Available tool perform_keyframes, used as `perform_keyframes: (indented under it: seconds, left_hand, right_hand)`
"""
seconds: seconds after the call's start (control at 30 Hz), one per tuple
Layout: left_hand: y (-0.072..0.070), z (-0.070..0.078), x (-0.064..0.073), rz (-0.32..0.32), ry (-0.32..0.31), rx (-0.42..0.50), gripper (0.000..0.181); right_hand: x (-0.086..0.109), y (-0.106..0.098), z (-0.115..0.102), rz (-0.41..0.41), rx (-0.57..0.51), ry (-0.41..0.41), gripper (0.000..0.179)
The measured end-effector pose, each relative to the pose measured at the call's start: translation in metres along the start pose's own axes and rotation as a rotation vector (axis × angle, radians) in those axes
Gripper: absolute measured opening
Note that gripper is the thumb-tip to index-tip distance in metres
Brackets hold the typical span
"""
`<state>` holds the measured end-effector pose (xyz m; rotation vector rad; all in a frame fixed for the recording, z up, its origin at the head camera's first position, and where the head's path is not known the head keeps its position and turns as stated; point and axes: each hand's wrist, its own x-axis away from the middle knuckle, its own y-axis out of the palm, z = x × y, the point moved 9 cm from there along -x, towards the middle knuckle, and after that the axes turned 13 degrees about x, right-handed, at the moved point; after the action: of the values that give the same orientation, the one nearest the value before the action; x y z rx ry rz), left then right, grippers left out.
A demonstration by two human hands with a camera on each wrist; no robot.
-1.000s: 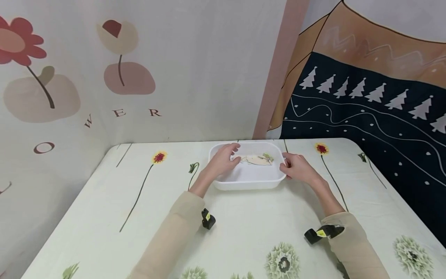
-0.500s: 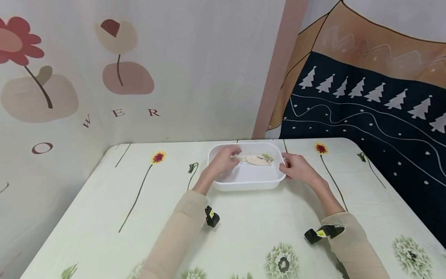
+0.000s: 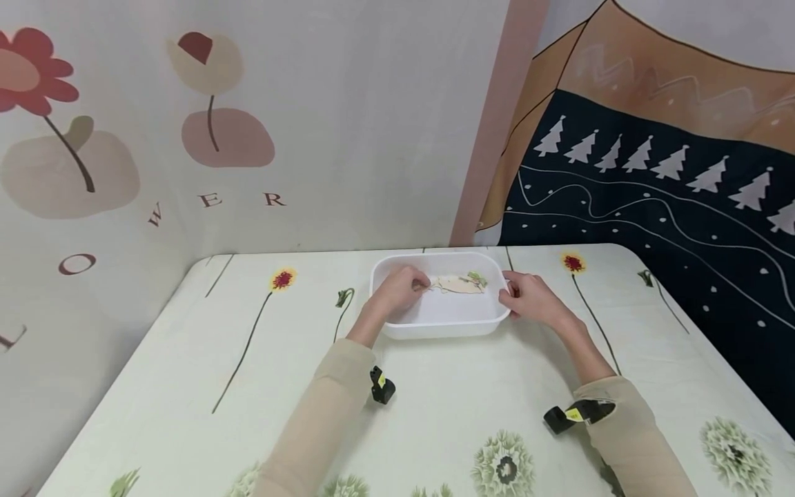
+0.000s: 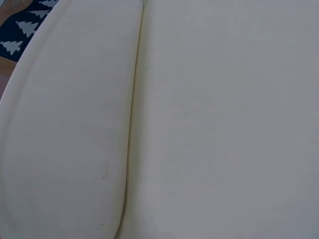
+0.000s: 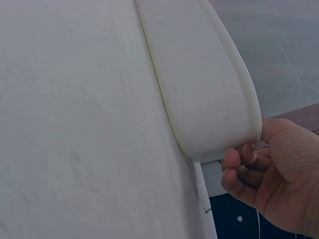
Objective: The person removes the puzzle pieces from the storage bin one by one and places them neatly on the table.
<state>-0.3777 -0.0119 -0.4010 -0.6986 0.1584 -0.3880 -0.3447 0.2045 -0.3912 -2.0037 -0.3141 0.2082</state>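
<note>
A white plastic basin [image 3: 444, 330] sits on the table near its far edge. In it lies a pale, elongated, flat-looking thing [image 3: 461, 285], with thin strands at its left end and a leafy green part at its right; its exact kind cannot be told. My left hand [image 3: 400, 288] reaches into the basin, fingers curled, and appears to pinch the thin left end. At the basin's right rim my right hand [image 3: 533, 297] grips the edge, the curled fingers showing in the right wrist view below the rim. The left wrist view shows only the basin's outer wall [image 4: 75, 124] and tablecloth.
A pale tablecloth [image 3: 435, 407] with printed flowers covers the table. Behind it hangs a light curtain [image 3: 360, 138] with flower prints, and a dark cloth [image 3: 621, 200] with white trees hangs at the right. A small black camera is strapped to each wrist.
My left hand has lowered slightly inside the basin, and its spread fingers have closed together at the thin left end of the pale thing. The right hand stays at the rim.
</note>
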Motion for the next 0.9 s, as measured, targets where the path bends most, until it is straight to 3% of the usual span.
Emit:
perform_keyframes:
  seconds: [0.23, 0.57, 0.9]
  left_hand:
    - [0.0, -0.002, 0.0, 0.015, -0.037, 0.01, 0.022]
    - [-0.009, 0.004, 0.0, 0.095, 0.034, -0.033, 0.016]
    - [-0.016, 0.009, 0.001, 0.168, 0.087, 0.009, 0.013]
  right_hand:
    - [-0.001, 0.001, 0.003, 0.0, -0.014, 0.001, 0.045]
    - [-0.001, 0.002, 0.002, 0.0, -0.018, 0.005, 0.049]
    - [-0.001, 0.005, 0.004, -0.026, -0.03, 0.044, 0.054]
